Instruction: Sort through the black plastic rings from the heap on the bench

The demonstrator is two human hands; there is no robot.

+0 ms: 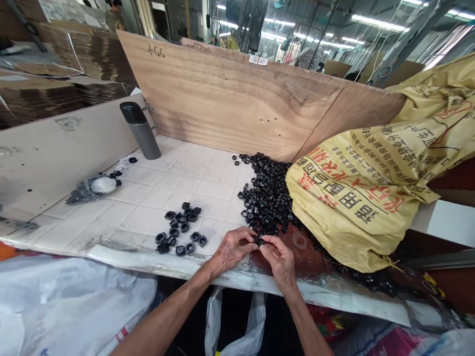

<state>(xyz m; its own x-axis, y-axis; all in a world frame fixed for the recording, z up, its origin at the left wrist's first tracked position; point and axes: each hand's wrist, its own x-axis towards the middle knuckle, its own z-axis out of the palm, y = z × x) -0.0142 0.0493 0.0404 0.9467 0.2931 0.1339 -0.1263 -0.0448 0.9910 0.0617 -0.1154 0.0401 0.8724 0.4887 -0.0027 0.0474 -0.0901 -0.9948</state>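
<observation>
Near the table's front edge, my left hand (234, 248) and my right hand (279, 257) meet with their fingertips pinching one small black plastic part (257, 240) between them. Just beyond my fingers lies a large heap of similar black parts (265, 198), reaching back toward the wooden board. A smaller loose group of black round parts (184, 227) rests on the white table (208, 190) to the left of my left hand. Fine detail of the held part is hidden by my fingertips.
A grey bottle (144, 136) with a black lid stands at the back left, near a clear plastic bag (91, 189) of dark items. A yellow printed sack (349, 198) leans at the right. Wooden boards (230, 99) wall the table; white bags (74, 301) lie below its front edge.
</observation>
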